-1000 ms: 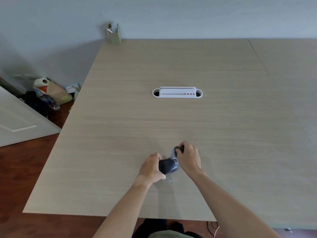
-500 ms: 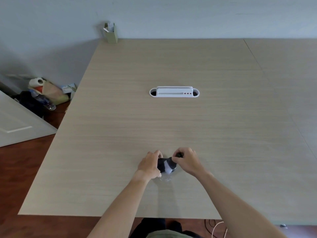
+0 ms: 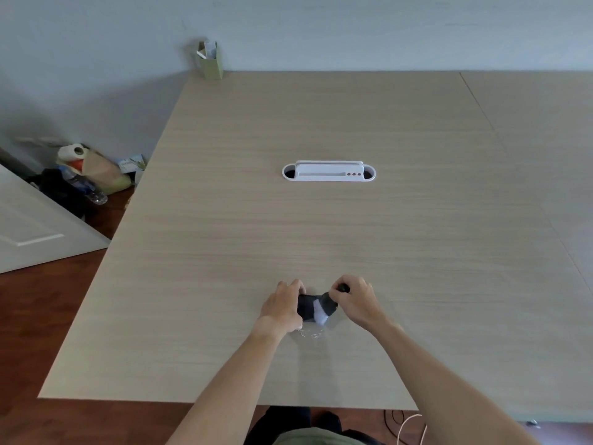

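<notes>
A small bundle of dark grey and white sock fabric (image 3: 316, 308) sits between both hands on the wooden table (image 3: 321, 226), near its front edge. My left hand (image 3: 282, 305) grips the bundle's left end with curled fingers. My right hand (image 3: 354, 300) pinches the dark right end at its top. A scrap of clear plastic wrap (image 3: 309, 334) lies on the table just below the bundle. Much of the fabric is hidden behind the fingers.
A white cable-port insert (image 3: 329, 172) is set in the table's middle. A green paper holder (image 3: 210, 61) stands at the far left corner by the wall. Bags and a bottle (image 3: 86, 175) lie on the floor to the left, beside a white door (image 3: 32, 232).
Both hands have stayed on the bundle and worked it; the fabric now lies stretched more sideways between them, with a white patch showing at its lower middle.
</notes>
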Tool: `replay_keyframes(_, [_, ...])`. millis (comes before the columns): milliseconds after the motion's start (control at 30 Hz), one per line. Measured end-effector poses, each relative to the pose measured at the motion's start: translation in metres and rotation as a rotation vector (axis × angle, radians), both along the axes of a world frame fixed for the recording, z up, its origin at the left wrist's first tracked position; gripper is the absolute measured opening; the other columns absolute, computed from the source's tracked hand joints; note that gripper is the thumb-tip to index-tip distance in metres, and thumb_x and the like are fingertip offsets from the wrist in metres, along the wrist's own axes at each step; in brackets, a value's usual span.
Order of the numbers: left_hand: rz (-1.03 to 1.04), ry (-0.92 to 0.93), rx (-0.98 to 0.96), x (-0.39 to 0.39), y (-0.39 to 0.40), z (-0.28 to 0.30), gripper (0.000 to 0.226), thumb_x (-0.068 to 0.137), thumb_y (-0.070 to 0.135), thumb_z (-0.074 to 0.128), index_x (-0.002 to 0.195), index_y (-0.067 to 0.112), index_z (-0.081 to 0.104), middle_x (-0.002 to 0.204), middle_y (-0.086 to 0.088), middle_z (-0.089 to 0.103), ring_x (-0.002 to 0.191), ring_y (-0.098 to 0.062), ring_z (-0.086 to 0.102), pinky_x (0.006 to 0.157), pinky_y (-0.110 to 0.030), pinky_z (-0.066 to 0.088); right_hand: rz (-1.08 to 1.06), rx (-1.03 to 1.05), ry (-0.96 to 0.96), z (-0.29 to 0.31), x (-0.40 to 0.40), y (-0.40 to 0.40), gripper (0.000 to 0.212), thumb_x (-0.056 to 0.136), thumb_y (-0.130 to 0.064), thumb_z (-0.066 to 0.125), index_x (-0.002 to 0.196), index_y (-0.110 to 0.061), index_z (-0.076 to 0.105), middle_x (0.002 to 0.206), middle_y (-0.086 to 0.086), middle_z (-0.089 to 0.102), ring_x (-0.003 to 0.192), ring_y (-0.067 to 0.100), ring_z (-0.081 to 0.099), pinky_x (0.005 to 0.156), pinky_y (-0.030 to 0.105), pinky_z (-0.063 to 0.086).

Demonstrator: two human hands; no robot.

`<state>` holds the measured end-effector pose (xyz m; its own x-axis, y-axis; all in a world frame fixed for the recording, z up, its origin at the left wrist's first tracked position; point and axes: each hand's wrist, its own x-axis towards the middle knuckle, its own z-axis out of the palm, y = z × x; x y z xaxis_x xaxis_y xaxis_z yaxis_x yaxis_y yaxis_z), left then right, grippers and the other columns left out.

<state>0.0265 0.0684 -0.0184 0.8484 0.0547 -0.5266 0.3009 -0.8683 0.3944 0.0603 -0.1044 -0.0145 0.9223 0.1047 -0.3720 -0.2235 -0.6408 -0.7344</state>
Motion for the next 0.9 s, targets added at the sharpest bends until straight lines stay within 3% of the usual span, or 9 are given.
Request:
replay_keyframes(100, [0.019, 0.017, -0.004, -0.002, 0.0, -0.002, 0.062, 0.066, 0.007, 0.084, 0.111, 0.024, 0.047, 0.113, -0.003, 0.046, 0.093, -0.029, 0.061, 0.077, -0.038, 0.053, -0.104, -0.155, -0.09, -0.003, -0.001, -0.003, 0.006, 0.087, -0.013, 0.056, 0.084, -0.012, 0.061, 0.081, 0.0, 0.064, 0.076, 0.021, 0.059, 0.061, 0.032, 0.045])
replay_keyframes(233, [0.018, 0.018, 0.002, -0.002, 0.001, -0.003, 0.062, 0.067, 0.007, 0.084, 0.113, 0.023, 0.047, 0.113, -0.005, 0.046, 0.094, -0.029, 0.06, 0.077, -0.037, 0.053, -0.087, 0.039, -0.036, -0.001, -0.001, -0.003, 0.007, 0.083, -0.008, 0.061, 0.079, -0.007, 0.066, 0.075, 0.0, 0.065, 0.071, 0.012, 0.056, 0.057, 0.016, 0.041])
replay_keyframes(300, [0.019, 0.017, 0.0, -0.001, 0.001, -0.003, 0.06, 0.067, 0.006, 0.084, 0.112, 0.022, 0.047, 0.113, -0.005, 0.046, 0.093, -0.029, 0.06, 0.075, -0.036, 0.053, -0.027, 0.04, -0.001, -0.002, -0.005, -0.003, 0.006, 0.082, -0.009, 0.062, 0.078, -0.008, 0.066, 0.074, 0.0, 0.066, 0.069, 0.013, 0.057, 0.057, 0.019, 0.043])
replay_keyframes(400, [0.008, 0.023, 0.004, 0.0, 0.0, -0.003, 0.058, 0.067, 0.005, 0.084, 0.109, 0.021, 0.046, 0.113, -0.006, 0.045, 0.091, -0.031, 0.061, 0.076, -0.038, 0.055, -0.105, -0.024, -0.086, -0.006, -0.007, -0.004, 0.008, 0.084, -0.009, 0.058, 0.078, -0.013, 0.061, 0.073, -0.001, 0.064, 0.07, 0.016, 0.056, 0.059, 0.029, 0.045])
replay_keyframes(533, [-0.022, -0.006, 0.021, 0.003, -0.002, -0.005, 0.054, 0.072, -0.005, 0.076, 0.11, 0.021, 0.048, 0.111, -0.007, 0.043, 0.09, -0.031, 0.061, 0.074, -0.038, 0.056, -0.077, 0.059, -0.052, -0.005, -0.008, -0.002, 0.008, 0.082, -0.007, 0.061, 0.074, -0.009, 0.064, 0.071, -0.001, 0.064, 0.067, 0.013, 0.055, 0.055, 0.016, 0.042])
replay_keyframes(667, [-0.045, -0.077, 0.042, 0.003, -0.005, -0.008, 0.046, 0.079, -0.011, 0.056, 0.111, 0.021, 0.048, 0.113, -0.009, 0.042, 0.094, -0.031, 0.056, 0.076, -0.039, 0.052, -0.196, -0.047, -0.094, -0.007, -0.009, -0.004, 0.007, 0.085, -0.012, 0.055, 0.079, -0.013, 0.06, 0.074, -0.001, 0.064, 0.072, 0.019, 0.059, 0.063, 0.039, 0.049])
replay_keyframes(733, [-0.053, -0.085, 0.044, 0.002, -0.007, -0.01, 0.048, 0.08, -0.011, 0.053, 0.115, 0.021, 0.048, 0.116, -0.01, 0.041, 0.099, -0.031, 0.053, 0.08, -0.038, 0.051, -0.185, -0.013, -0.101, -0.007, -0.006, -0.003, 0.007, 0.085, -0.011, 0.056, 0.079, -0.012, 0.06, 0.075, -0.001, 0.064, 0.073, 0.019, 0.058, 0.061, 0.034, 0.047])
replay_keyframes(800, [-0.032, -0.068, 0.029, 0.0, -0.009, -0.012, 0.055, 0.076, -0.006, 0.061, 0.121, 0.021, 0.046, 0.12, -0.01, 0.039, 0.105, -0.029, 0.048, 0.084, -0.037, 0.052, -0.107, 0.017, -0.069, -0.004, -0.005, -0.001, 0.008, 0.085, -0.01, 0.058, 0.078, -0.012, 0.062, 0.076, -0.002, 0.065, 0.074, 0.017, 0.058, 0.06, 0.026, 0.046])
replay_keyframes(900, [0.038, -0.059, -0.002, -0.01, -0.02, -0.019, 0.078, 0.06, 0.024, 0.084, 0.124, 0.021, 0.04, 0.121, -0.006, 0.034, 0.109, -0.027, 0.04, 0.089, -0.034, 0.047, -0.115, -0.086, -0.08, -0.004, -0.004, -0.001, 0.007, 0.087, -0.015, 0.057, 0.081, -0.015, 0.061, 0.077, -0.003, 0.065, 0.073, 0.018, 0.06, 0.059, 0.032, 0.047])
